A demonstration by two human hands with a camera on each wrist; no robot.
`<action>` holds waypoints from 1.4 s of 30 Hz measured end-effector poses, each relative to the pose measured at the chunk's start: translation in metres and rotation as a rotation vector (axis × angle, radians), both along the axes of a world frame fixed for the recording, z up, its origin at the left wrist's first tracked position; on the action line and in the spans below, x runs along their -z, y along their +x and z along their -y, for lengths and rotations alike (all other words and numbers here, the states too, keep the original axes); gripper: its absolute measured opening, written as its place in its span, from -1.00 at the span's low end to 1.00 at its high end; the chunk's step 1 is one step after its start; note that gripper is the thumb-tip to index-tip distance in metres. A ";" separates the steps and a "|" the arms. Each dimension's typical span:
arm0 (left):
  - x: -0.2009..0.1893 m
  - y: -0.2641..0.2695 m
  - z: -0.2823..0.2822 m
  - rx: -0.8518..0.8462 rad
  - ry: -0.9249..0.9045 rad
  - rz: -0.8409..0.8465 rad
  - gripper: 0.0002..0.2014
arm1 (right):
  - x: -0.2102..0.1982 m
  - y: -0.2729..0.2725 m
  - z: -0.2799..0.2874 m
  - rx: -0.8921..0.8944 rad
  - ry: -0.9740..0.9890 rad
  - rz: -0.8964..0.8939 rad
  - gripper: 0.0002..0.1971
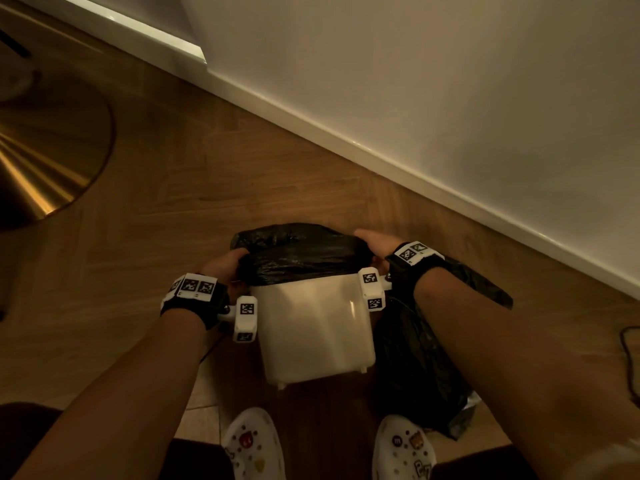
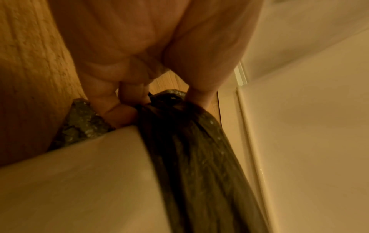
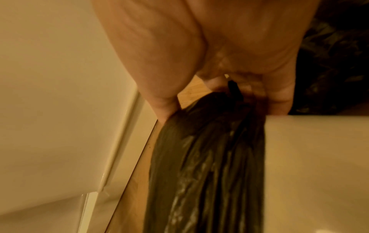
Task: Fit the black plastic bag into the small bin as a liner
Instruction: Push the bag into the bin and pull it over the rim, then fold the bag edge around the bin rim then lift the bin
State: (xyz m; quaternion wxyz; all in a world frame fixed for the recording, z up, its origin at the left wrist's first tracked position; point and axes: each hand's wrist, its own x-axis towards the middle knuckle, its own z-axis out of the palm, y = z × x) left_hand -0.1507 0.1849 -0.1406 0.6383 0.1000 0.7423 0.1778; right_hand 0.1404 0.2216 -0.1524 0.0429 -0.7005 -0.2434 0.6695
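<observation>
Here | both hands (image 1: 225,263) (image 1: 372,242) pinch black bag (image 1: 301,252) | bin (image 1: 315,327) mouth hidden

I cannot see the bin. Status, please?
Both hands grip black bag, stretched over white bin rim. Another black bag lies beside.

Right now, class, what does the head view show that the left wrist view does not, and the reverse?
Only the head view shows the right hand, both shoes, a second black bag on the floor and a brass disc. Only the left wrist view shows the left hand's fingers pinching the plastic at the rim. Both show the left hand, the black bag, the white bin and the wall.
</observation>
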 end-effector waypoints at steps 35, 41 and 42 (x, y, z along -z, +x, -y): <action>-0.088 -0.015 0.001 0.725 0.607 -0.411 -0.82 | -0.065 0.026 -0.004 -0.116 0.662 -0.141 -0.81; -0.090 0.002 0.013 1.021 0.463 -0.620 -0.68 | -0.058 0.036 0.014 -0.282 0.605 -0.047 -0.72; -0.087 0.002 0.014 1.008 0.491 -0.605 -0.65 | -0.053 0.038 0.016 -0.317 0.596 -0.015 -0.73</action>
